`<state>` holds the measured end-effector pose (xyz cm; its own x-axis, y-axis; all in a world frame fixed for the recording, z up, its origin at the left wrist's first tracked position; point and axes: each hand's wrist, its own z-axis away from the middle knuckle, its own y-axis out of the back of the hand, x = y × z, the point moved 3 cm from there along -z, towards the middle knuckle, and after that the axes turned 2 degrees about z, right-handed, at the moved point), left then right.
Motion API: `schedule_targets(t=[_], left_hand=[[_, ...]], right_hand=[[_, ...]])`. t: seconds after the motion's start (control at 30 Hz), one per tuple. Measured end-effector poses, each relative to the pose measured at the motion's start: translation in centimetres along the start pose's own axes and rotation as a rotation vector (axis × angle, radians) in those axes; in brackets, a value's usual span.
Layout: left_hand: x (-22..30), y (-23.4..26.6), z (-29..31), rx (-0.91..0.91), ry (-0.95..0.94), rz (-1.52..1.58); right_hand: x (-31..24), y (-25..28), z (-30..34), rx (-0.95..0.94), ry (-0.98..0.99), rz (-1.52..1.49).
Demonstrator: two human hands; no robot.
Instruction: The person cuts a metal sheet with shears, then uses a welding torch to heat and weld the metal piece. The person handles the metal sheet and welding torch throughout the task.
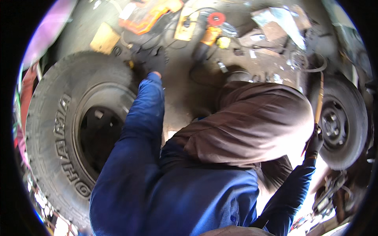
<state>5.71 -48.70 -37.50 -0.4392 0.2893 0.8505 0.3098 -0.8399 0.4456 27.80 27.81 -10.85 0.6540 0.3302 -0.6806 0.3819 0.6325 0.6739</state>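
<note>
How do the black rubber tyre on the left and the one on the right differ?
The left black rubber tyre looks larger than the right black rubber tyre. The left tyre's sidewall has bold raised lettering; the right's shows none discernible. The left tyre's centre looks dark and hollow; the right tyre holds a slotted dark wheel. Both are round.

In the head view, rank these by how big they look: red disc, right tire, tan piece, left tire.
Largest to smallest, as pictured:
1. Left tire
2. Right tire
3. Tan piece
4. Red disc
</note>
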Motion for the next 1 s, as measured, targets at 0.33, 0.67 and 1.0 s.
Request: schedule_targets(t=[0.33,0.67,1.0], left_hand=[[-0.4,-6.3,0.9,-0.229,0.005,0.182],[37.4,-9.0,6.6,-0.542,-0.537,0.489],[50.3,-19.7,17.5,-0.96,-0.509,0.423]], right_hand=[[-8.4,7.1,7.8,-0.07,0.098,0.534],[-15.6,3.1,11.1,-0.05,0.473,0.115],[-17.3,1.9,11.7,-0.061,0.55,-0.059]])
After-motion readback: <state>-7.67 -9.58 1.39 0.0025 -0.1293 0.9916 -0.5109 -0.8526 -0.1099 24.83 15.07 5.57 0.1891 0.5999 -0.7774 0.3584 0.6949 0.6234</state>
